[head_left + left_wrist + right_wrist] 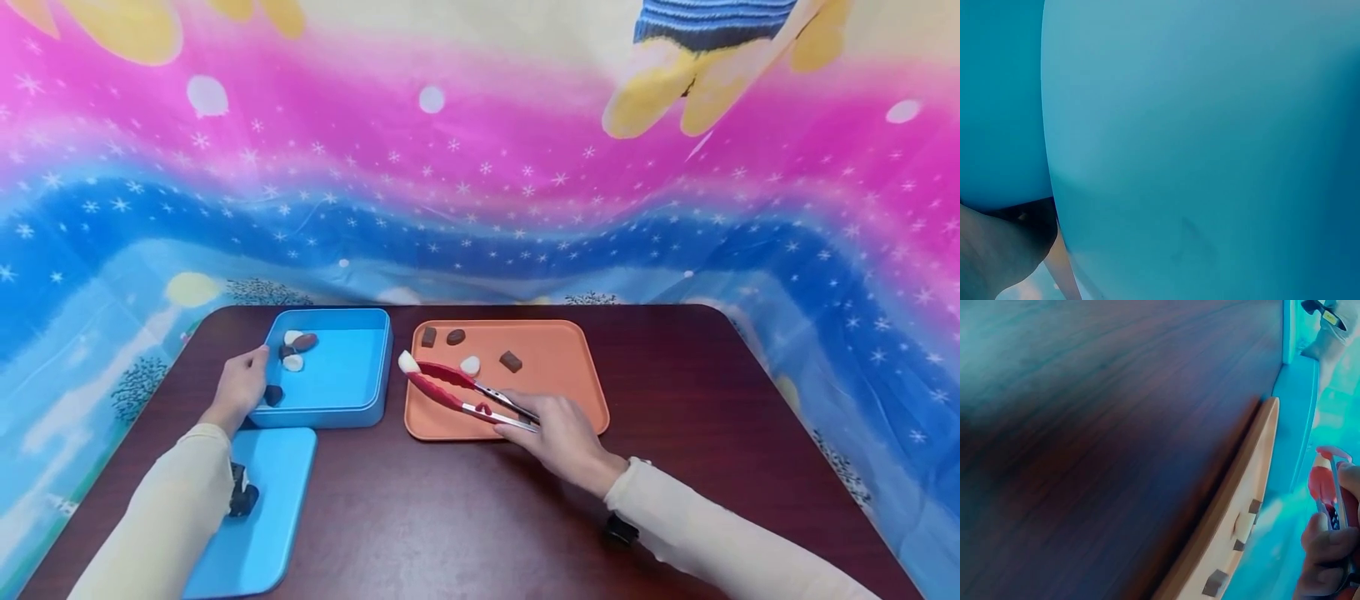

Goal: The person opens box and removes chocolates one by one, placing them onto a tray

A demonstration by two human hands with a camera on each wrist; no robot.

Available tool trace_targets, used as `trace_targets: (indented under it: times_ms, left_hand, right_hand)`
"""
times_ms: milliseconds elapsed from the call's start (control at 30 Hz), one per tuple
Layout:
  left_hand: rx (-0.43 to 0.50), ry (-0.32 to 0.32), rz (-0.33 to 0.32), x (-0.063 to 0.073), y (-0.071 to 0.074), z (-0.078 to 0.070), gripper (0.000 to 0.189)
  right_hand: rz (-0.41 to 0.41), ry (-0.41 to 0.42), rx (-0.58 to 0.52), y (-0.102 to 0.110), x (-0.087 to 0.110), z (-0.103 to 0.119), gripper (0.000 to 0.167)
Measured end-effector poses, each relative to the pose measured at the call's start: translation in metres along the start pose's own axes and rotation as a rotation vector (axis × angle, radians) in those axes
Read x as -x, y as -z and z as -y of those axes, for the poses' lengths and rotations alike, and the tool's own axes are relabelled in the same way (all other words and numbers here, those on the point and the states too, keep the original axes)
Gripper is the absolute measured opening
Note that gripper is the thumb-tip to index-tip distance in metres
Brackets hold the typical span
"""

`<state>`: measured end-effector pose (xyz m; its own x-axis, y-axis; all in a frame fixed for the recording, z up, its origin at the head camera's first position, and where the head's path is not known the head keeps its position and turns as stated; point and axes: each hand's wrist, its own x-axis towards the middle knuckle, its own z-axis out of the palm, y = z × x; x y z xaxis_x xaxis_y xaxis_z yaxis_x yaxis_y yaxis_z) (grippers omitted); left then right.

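Note:
My right hand (564, 433) grips a pair of red-tipped tongs (435, 392) over the left part of the orange tray (561, 354). At the tongs' tips a small white candy (408, 362) is pinched, near the tray's left rim. My left hand (242, 385) holds the left wall of the blue box (381, 375). Inside the box lie several brown and white candies along the left side, among them a reddish-brown one (304, 342). On the tray are a white candy (470, 365), a brown block (512, 361) and other brown pieces.
A blue lid (273, 542) lies in front of the box, partly under my left forearm. The dark wrist camera (243, 493) is above it. A printed cloth (480, 183) hangs behind the brown table (420, 508).

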<state>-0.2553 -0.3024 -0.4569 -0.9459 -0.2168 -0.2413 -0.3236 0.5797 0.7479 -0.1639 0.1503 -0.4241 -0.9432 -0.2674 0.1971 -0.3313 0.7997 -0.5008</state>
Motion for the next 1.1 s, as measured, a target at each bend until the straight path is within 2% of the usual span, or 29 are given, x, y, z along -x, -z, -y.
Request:
trace_targets:
  times_ms: [333,600,867,1100]
  left_hand:
    - [0.003,-0.043,0.019,0.002,0.000,0.001,0.078]
    - [-0.002,0.018,0.022,-0.002,0.001,-0.005,0.074]
    - [-0.002,0.012,0.006,-0.003,0.001,-0.003,0.077]
    - [0.005,0.018,0.010,-0.002,0.001,-0.002,0.078]
  right_hand:
    - [0.049,-0.023,-0.033,0.005,0.007,-0.015,0.052]
    - [0.122,-0.073,-0.080,0.010,0.010,-0.024,0.053]
    - [0.181,-0.099,-0.137,0.010,0.009,-0.032,0.048]
    - [0.270,-0.072,-0.217,0.011,0.010,-0.035,0.040]
